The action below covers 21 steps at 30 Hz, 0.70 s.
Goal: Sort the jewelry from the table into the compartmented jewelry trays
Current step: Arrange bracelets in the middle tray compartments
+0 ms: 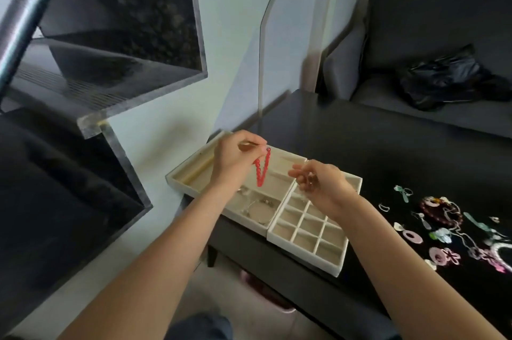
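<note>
Nearest, the cream grid-compartment jewelry tray (310,237) on the black table (388,162). Above it the right hand (322,187) pinches something small, unclear. Farther, the left hand (235,162) pinches a red beaded bracelet (261,169), dangling over the cream wide-compartment tray (194,170).

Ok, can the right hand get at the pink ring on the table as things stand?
Probably not yet: the pink ring lies in the open, nothing over it, but the right hand looks curled round something small, so its fingers seem occupied.
</note>
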Each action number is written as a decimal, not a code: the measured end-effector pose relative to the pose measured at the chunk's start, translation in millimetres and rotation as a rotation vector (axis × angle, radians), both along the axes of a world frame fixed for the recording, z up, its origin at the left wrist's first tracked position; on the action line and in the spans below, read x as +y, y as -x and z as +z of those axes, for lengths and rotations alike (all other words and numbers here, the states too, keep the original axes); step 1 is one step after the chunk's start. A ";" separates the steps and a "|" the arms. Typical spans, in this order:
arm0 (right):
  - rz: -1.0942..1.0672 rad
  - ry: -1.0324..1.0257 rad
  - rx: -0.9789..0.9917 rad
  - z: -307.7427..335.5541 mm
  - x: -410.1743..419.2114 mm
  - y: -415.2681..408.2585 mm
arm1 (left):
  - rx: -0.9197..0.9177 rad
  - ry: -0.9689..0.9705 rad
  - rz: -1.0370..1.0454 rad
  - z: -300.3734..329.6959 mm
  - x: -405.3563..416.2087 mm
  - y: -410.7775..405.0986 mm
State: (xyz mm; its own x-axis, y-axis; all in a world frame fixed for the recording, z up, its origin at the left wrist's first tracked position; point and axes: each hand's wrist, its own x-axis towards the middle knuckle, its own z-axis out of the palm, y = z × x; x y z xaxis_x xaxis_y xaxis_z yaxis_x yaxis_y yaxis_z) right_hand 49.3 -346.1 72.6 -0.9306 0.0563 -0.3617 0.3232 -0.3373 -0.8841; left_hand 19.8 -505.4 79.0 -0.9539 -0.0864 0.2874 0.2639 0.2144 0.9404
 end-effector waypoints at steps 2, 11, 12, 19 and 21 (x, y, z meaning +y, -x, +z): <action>-0.023 0.306 -0.034 -5.7 5.0 6.7 | -0.004 0.067 -0.016 -6.8 3.0 10.2; 0.097 0.567 0.059 -9.3 8.6 19.1 | -0.235 0.145 -0.027 -59.9 14.4 64.4; 0.075 0.583 0.037 -11.2 10.8 19.6 | -0.278 0.229 -0.043 -68.9 15.6 67.2; 0.025 0.622 0.092 -13.0 6.0 18.2 | -0.240 0.828 -0.143 -87.8 -0.9 81.3; 0.046 0.659 0.106 -12.3 4.2 17.0 | -0.144 0.953 -0.137 -86.5 -4.1 77.9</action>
State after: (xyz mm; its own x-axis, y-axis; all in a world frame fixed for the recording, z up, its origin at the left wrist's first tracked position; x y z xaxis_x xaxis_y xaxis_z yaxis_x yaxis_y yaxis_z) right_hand 32.3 -341.9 60.3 -0.9592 -0.1854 -0.2132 0.2726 -0.8060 -0.5254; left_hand -58.1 -509.4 -7.5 -0.9699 0.2361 0.0591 0.2390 0.8785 0.4137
